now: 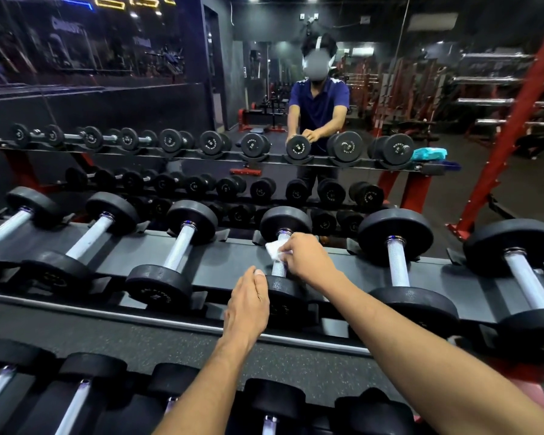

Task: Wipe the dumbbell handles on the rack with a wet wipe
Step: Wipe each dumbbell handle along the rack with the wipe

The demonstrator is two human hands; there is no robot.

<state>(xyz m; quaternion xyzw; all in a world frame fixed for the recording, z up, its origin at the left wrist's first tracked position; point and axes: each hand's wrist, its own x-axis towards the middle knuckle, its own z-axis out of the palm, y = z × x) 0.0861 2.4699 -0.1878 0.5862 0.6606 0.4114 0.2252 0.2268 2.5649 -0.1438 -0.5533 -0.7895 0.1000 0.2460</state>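
Currently pinching the wet wipe (274,250) around the dumbbell handle (279,262) with the right hand (308,257); resting the left hand (248,304), fingers straight, against the near weight head (285,295). Likely risking: bunching the wipe and missing the handle's underside, or rolling the dumbbell in its cradle.

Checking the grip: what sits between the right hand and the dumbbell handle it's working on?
In the head view, a white wet wipe lies between the right hand and the dumbbell handle.
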